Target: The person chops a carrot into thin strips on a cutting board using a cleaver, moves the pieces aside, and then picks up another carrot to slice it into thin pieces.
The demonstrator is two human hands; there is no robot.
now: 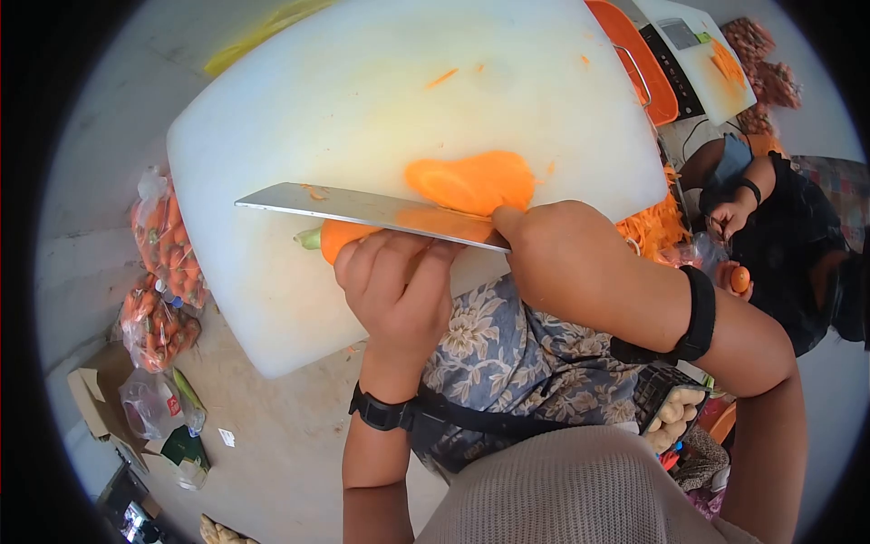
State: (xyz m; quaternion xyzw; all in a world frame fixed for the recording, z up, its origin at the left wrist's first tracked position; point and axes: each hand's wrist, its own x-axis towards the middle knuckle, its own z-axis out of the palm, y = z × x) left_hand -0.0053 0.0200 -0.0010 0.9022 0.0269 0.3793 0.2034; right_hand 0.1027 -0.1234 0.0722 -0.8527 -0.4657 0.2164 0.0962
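The broad steel knife (362, 208) is tilted, an orange scrap clinging to its blade. Along its near side lies a thick orange carrot (341, 239), partly hidden, green stub showing; thin overlapping carrot slices (476, 181) lie just beyond the knife.

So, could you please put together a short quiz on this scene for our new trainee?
1. Which of the person's hands grips the knife?
2. True or false: the left hand holds the carrot.
3. Fill in the blank: the slices lie on the white ____.

Key:
1. The right hand.
2. True.
3. Board.
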